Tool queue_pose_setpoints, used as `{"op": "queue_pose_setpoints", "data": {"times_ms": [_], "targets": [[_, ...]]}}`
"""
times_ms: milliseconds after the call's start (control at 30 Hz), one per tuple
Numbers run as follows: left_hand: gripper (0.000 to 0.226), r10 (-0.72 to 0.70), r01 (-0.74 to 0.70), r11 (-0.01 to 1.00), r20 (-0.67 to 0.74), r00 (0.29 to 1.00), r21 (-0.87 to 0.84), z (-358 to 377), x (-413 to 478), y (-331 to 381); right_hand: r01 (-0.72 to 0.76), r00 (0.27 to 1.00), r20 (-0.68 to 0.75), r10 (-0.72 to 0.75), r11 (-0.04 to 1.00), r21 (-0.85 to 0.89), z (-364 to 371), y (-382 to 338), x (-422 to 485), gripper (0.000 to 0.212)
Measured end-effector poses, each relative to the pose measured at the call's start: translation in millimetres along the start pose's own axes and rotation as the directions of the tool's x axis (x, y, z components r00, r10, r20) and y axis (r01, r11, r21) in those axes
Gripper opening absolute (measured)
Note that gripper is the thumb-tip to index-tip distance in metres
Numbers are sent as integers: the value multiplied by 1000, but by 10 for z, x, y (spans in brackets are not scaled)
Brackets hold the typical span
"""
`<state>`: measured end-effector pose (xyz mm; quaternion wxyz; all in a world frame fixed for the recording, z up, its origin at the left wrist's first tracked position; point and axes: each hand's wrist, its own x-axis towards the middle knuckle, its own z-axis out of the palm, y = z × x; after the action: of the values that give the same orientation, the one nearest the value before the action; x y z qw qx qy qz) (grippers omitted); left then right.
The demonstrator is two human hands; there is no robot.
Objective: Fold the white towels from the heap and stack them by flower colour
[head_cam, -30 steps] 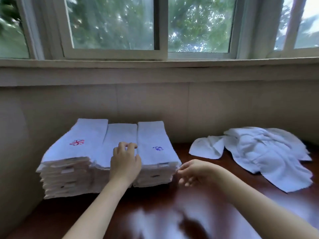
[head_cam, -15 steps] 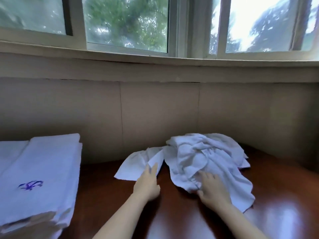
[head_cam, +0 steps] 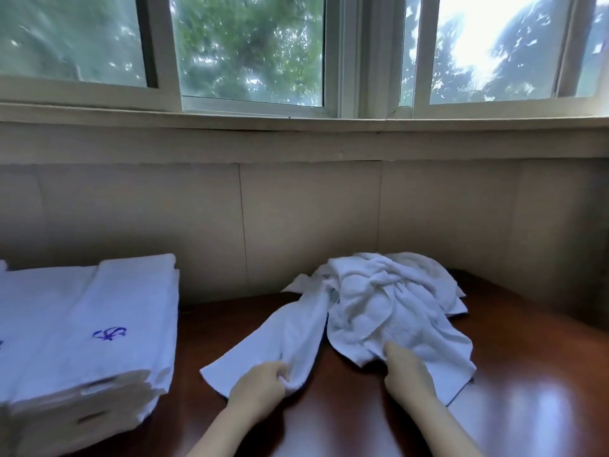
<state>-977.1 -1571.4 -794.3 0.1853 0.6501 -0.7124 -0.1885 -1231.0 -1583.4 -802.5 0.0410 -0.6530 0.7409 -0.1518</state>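
Folded stack (head_cam: pixel 95 328) beside heap (head_cam: pixel 392 301)

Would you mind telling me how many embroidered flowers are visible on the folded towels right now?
1 shows whole: a blue flower on top of the folded stack at left. A blue trace at the frame's left edge may be another; lower towels hide theirs.

dim room, bright window (head_cam: pixel 494 44) backlight, table (head_cam: pixel 543 390) glare, soft blur
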Motion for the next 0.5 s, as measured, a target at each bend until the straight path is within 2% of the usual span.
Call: {"op": "queue_pose_setpoints", "data": {"times_ms": [167,267,300,367,433,500], "targets": [[31,-56,57,998,80,995,-11,-219,-829,-77,-17,1000,-11,17,1000,-21,-191,103,-546,34],[18,-60,67,997,138,989,-44,-323,-1222,-105,11,999,31,-9,998,-62,-282,48,-913,34],[20,-59,66,997,146,988,-42,-341,-1328,-129,9,999,46,-6,998,-69,-308,21,-1021,34],[27,-59,63,998,130,990,-28,-340,-1529,-153,1,997,82,7,995,-95,-360,-39,-1212,32],[25,-67,68,998,99,993,-11,-319,-1731,-137,0,996,92,11,993,-116,-413,-123,-1389,20],[21,-67,70,997,79,995,-26,-264,-1915,-123,-15,996,87,26,992,-129,-431,-226,-1530,27]]}}
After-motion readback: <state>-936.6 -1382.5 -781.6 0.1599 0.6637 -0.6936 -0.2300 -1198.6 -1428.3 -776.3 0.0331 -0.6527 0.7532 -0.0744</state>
